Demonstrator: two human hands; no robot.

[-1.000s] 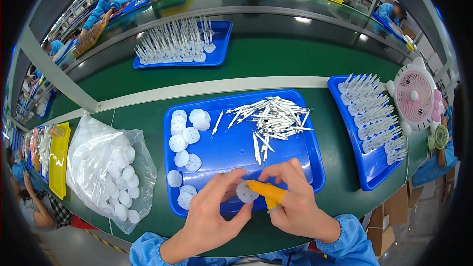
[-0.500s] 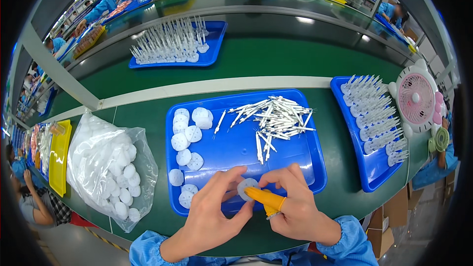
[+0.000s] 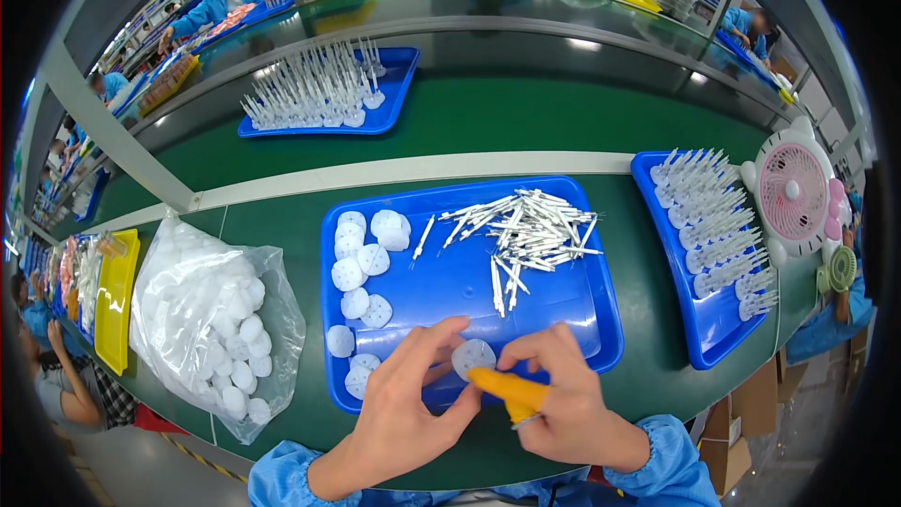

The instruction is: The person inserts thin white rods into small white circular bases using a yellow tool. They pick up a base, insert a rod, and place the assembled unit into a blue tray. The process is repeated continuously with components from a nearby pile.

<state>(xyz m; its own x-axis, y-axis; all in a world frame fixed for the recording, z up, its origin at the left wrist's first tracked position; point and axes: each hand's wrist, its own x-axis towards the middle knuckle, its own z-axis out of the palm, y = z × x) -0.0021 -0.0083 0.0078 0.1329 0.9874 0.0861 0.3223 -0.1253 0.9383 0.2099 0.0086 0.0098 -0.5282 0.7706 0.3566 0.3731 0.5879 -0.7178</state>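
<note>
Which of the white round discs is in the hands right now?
The white disc at the middle blue tray's near edge, pinched between left hand and right hand. The rest lie loose along the tray's left side.

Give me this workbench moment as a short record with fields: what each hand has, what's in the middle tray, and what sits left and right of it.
left hand: pinches a white perforated disc over the middle tray
right hand: on the same disc, an orange cot on one finger
middle tray: blue; loose white discs at left, heap of thin white sticks at right
left of tray: clear bag of white discs
right of tray: blue tray of assembled stick pieces, pink fan
</note>
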